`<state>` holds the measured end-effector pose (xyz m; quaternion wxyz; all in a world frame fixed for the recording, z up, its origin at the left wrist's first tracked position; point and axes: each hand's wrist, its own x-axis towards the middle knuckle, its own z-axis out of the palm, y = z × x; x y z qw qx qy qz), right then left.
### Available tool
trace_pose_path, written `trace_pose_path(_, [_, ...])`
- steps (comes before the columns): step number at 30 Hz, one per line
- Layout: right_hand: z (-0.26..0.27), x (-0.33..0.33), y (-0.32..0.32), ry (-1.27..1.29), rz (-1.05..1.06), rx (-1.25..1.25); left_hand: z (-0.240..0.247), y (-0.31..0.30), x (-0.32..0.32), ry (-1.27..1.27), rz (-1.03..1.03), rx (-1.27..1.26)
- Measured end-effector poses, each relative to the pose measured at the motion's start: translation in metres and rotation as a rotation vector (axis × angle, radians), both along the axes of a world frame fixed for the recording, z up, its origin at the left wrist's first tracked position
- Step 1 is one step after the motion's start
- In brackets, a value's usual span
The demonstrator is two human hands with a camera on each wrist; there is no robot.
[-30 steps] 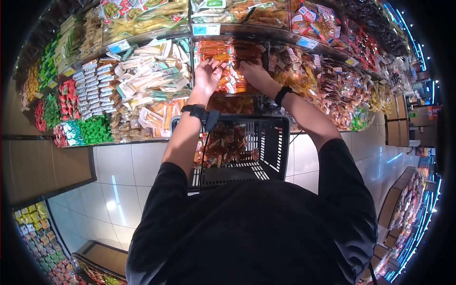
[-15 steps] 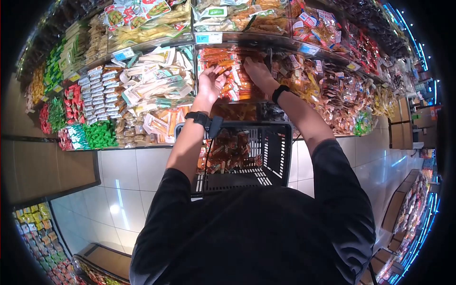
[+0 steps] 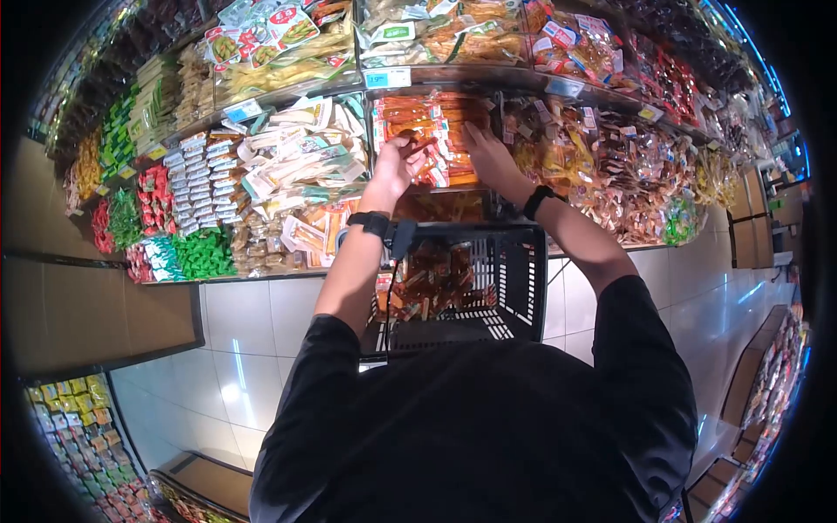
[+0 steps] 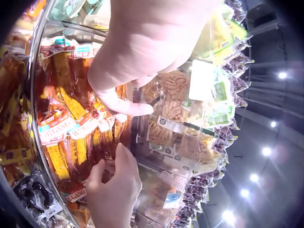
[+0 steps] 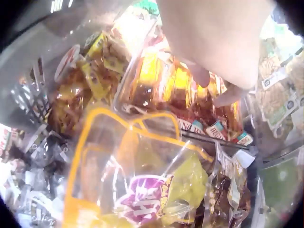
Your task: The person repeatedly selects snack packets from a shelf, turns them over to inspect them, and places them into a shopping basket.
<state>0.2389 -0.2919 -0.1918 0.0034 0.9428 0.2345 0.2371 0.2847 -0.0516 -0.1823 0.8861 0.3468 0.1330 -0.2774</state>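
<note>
Both hands reach into a shelf bin of reddish-orange, clear-wrapped snack packets (image 3: 449, 170) with red and white labels. My left hand (image 3: 394, 167) is over the bin's left part, fingers bent loosely over the packets. In the left wrist view that left hand (image 4: 137, 52) has one finger stretched out beside the bin's edge. My right hand (image 3: 493, 157) touches the packets farther right, thumb and index finger curved with a gap between them. I cannot tell whether it pinches one. Below the bin, a black basket (image 3: 539, 261) contains similar reddish packets (image 3: 427, 279).
White long packets (image 3: 301, 152) fill the bin to the left, and brownish-yellow packets (image 3: 558, 152) the one to the right. Price tags (image 3: 388, 78) line the ledge behind, with more bagged goods (image 3: 436, 35) above. Pale floor tiles (image 3: 240, 318) show beside the basket.
The head view has shifted, so the shelf and basket appear farther right and lower. My left hand's fingers are bent more over the packets. Both hands stay at the same bin.
</note>
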Motion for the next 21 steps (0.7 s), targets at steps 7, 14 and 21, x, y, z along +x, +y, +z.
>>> trace_pose_path(7, [0.06,-0.163,0.036,0.301,-0.088,0.748,0.1,0.076,-0.123,-0.393,0.002,0.307])
trace_pose_path(14, [-0.096,-0.277,0.043,0.944,-0.176,0.645,0.029,0.161,-0.258,-0.45,-0.127,0.784])
trace_pose_path(21, [-0.143,-0.207,0.105,1.192,-0.271,0.255,-0.046,0.162,-0.35,-0.53,-0.017,1.404])
